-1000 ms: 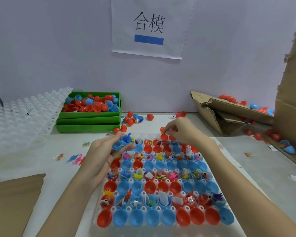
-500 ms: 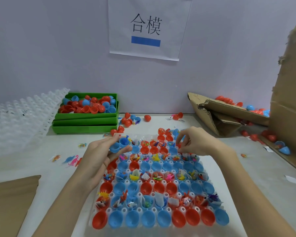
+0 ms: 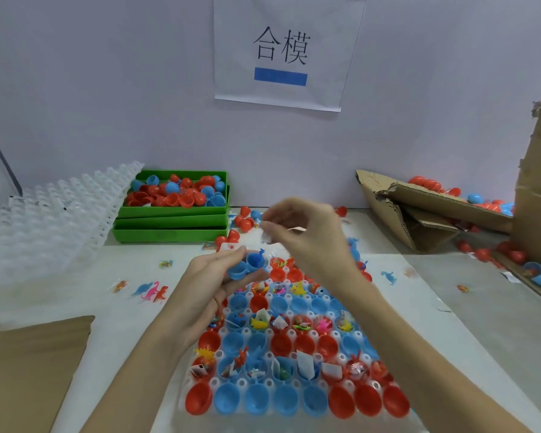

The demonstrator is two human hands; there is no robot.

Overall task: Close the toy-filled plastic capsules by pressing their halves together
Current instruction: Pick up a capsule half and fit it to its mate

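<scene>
**Blue capsule in left hand, right hand raised above tray**

Left hand [image 3: 214, 278] over the tray's far-left corner, grip curled around an open blue capsule [image 3: 247, 265]: two joined halves side by side, a blue toy sticking up out of the right half. Halves not yet pressed together.

Right hand [image 3: 306, 232] up above the tray's far edge, just right of the capsule, not touching it. Fingers curled in a pinch; something small and pale maybe at the fingertips, too blurred to name.

Clear tray [image 3: 200, 364] on the tabletop [image 3: 469, 307], near centre, packed with rows of red and blue capsule halves; several rows hold toys and paper slips, nearest row mostly bare cups.

Green bins [image 3: 169, 225] stacked far left, top one full of red and blue halves. Clear tray stack [image 3: 44, 220] at left edge. Torn cardboard box [image 3: 419, 210] far right with capsules spilling around it. Loose toy dinosaurs [image 3: 152, 290] on tabletop left of the tray. Paper sign [image 3: 281, 51] on the wall.
</scene>
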